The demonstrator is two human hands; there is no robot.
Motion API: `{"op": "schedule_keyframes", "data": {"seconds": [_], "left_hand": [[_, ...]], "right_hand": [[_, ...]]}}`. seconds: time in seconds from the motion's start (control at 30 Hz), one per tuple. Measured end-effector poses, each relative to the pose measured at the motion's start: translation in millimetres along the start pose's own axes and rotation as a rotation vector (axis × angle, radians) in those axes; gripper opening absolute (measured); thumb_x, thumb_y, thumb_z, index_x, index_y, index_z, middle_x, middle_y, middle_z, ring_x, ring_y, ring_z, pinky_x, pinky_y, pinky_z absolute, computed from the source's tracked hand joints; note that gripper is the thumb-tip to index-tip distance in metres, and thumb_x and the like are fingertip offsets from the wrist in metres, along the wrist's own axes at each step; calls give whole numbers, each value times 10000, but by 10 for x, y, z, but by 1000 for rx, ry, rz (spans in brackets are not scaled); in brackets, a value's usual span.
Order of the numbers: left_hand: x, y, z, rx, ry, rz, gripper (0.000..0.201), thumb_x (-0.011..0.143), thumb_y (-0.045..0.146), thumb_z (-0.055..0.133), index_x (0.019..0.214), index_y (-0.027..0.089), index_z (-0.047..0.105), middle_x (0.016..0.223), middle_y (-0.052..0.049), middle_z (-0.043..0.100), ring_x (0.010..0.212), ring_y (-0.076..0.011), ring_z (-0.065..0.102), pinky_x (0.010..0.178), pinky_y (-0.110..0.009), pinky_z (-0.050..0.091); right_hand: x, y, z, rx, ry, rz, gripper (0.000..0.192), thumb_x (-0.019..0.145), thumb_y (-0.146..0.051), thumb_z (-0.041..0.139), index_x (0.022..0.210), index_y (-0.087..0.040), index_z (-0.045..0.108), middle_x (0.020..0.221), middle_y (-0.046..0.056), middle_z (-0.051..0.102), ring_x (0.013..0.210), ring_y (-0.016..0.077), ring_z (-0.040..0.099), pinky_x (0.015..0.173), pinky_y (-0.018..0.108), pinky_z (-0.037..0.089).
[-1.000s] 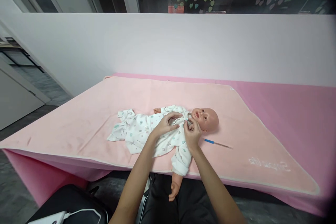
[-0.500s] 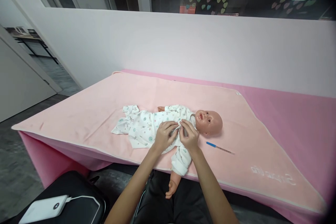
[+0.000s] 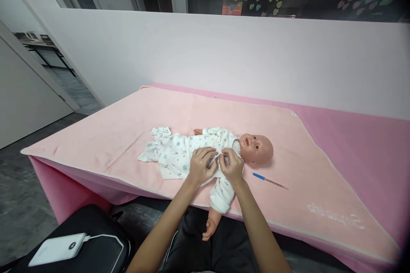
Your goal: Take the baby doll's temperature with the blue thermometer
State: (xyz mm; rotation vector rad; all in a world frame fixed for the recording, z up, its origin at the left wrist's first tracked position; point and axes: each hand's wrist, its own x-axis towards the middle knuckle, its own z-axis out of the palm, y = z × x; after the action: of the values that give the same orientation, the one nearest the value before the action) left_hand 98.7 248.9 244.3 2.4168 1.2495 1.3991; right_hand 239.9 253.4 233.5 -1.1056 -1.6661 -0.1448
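Observation:
A baby doll [image 3: 261, 150] lies on its back, head to the right, in a white printed garment [image 3: 176, 151]. Over its chest, my left hand [image 3: 202, 164] pinches a thin white tie string [image 3: 216, 156] of the garment. My right hand [image 3: 232, 165] is closed on the string's other side, fingertips together, so the string runs between both hands. One doll arm, its cuff [image 3: 221, 196] bunched up, hangs toward me over the table's edge. Right of my right hand lies a thin stick with a blue end [image 3: 259, 176], possibly a thermometer.
A peach blanket [image 3: 307, 170] covers the table over a pink cloth [image 3: 361, 140]. Behind stands a white wall [image 3: 224, 55] with a window above. At lower left, a white power bank [image 3: 57, 249] with a cable rests on a black bag or seat [image 3: 96, 226].
My fingertips have parted slightly, and the white string now shows stretched between them. The whole view has shifted a little; the doll and stick lie as before.

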Motion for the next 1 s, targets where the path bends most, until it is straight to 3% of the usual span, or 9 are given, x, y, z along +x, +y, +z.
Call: {"op": "schedule_keyframes", "data": {"seconds": [0.3,0.77,1.0], "left_hand": [[-3,-57,59,13,17,-21,251,773,117,478,956,198,628,997,-39,656,999,-191,558,893,-368,393],[25,-57,0,1,-72,-81,226,832,126,409,937,192,598,929,-48,622,945,-194,538,841,-360,387],[34,-13,-16,-12,-63,-92,264,835,134,417,1026,206,584,960,-38,631,942,-184,549,849,-348,392]], "right_hand": [[-1,7,30,-73,9,19,61,815,-169,497,816,-182,557,727,7,624,661,112,597,620,199,428],[7,-8,11,-26,-11,25,62,788,-156,500,777,-187,553,715,5,611,670,117,589,634,209,436],[10,1,11,0,8,24,73,781,-148,493,772,-188,554,708,6,610,661,118,587,633,215,443]]}}
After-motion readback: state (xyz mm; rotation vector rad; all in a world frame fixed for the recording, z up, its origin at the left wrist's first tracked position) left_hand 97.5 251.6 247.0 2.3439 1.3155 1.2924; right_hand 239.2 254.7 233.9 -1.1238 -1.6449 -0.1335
